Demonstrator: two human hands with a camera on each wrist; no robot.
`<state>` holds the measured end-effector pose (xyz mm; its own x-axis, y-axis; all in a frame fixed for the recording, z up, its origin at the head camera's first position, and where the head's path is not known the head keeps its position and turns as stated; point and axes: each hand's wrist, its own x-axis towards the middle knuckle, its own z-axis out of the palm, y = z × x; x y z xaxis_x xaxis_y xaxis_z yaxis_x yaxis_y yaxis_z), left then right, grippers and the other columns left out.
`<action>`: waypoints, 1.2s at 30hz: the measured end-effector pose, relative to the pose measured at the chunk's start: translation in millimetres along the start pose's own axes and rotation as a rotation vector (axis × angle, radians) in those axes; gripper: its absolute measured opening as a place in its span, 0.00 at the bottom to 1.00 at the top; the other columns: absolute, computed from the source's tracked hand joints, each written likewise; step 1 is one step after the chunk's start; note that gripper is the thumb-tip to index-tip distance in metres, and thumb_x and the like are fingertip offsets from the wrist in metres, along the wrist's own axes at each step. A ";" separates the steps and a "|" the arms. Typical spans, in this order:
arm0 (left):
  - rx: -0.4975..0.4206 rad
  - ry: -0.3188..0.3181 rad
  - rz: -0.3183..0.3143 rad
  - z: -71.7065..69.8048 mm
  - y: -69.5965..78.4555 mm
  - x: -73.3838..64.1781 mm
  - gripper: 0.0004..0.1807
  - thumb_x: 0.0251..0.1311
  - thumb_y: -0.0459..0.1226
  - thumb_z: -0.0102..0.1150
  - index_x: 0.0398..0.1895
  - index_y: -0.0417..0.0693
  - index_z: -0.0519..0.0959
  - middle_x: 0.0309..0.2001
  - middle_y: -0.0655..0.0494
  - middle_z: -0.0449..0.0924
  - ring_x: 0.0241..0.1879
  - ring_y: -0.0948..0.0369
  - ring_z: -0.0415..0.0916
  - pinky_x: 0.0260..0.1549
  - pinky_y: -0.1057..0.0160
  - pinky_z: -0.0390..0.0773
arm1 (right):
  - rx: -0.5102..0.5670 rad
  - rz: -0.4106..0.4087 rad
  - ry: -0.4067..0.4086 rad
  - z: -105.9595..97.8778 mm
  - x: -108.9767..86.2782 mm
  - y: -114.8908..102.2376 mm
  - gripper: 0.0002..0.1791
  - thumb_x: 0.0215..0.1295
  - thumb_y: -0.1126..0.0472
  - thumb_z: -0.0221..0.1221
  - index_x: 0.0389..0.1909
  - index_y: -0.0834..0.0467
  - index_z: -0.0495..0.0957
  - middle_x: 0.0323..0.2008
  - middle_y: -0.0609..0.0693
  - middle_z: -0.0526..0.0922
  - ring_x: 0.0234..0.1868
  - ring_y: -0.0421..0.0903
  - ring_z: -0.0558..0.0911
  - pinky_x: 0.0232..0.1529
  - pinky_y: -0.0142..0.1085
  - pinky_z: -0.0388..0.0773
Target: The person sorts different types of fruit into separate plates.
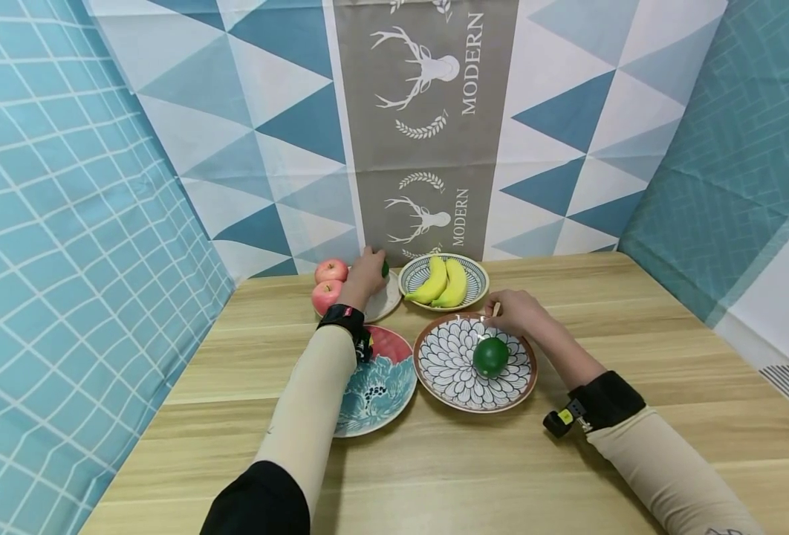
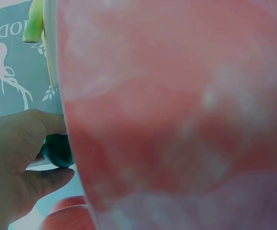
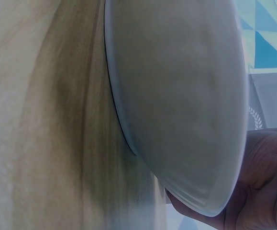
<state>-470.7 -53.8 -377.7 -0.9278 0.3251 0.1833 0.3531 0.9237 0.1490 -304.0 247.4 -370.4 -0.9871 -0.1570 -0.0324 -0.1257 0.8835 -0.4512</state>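
At the back of the table my left hand (image 1: 365,275) reaches over a small white plate (image 1: 386,299) and pinches a dark green lime (image 2: 58,152) between thumb and fingers. Two pink-red apples (image 1: 328,294) sit just left of that hand. My right hand (image 1: 520,312) grips the far right rim of a brown-rimmed plate with a petal pattern (image 1: 444,364). Another green lime (image 1: 491,357) lies in this plate, right of its middle. In the right wrist view the plate's pale outer side hides part of the fingers.
Two yellow bananas (image 1: 444,282) lie in a patterned bowl (image 1: 411,275) at the back. A red and teal floral plate (image 1: 374,397) stands under the left forearm, close against the petal plate. Printed cloths (image 1: 287,141) hang behind the wooden table (image 1: 448,475).
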 end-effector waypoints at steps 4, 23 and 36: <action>0.025 -0.005 0.054 -13.1 4.4 -2.5 0.30 0.56 0.34 0.65 0.63 0.41 0.70 0.58 0.36 0.65 0.49 0.42 0.73 0.48 0.46 0.75 | 0.003 -0.006 -0.001 0.8 0.4 -0.4 0.07 0.63 0.58 0.66 0.33 0.55 0.77 0.29 0.52 0.79 0.30 0.49 0.76 0.26 0.36 0.72; 0.028 0.005 0.257 -51.3 37.9 -16.3 0.29 0.56 0.41 0.64 0.62 0.48 0.70 0.56 0.44 0.67 0.43 0.49 0.74 0.41 0.53 0.78 | -0.047 -0.015 0.011 1.1 2.3 -1.8 0.08 0.62 0.56 0.66 0.33 0.53 0.77 0.29 0.51 0.79 0.32 0.49 0.76 0.31 0.38 0.72; -0.038 0.044 0.418 -52.4 73.9 -50.1 0.31 0.54 0.42 0.67 0.62 0.53 0.72 0.56 0.48 0.69 0.48 0.55 0.71 0.45 0.51 0.75 | -0.053 -0.054 0.033 -0.6 -0.9 -0.5 0.08 0.60 0.56 0.67 0.31 0.53 0.78 0.26 0.50 0.80 0.32 0.50 0.76 0.33 0.40 0.71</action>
<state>-391.8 -12.4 -324.9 -0.6980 0.6603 0.2772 0.7029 0.7058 0.0888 -303.1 247.3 -369.6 -0.9813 -0.1915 0.0208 -0.1835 0.8965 -0.4034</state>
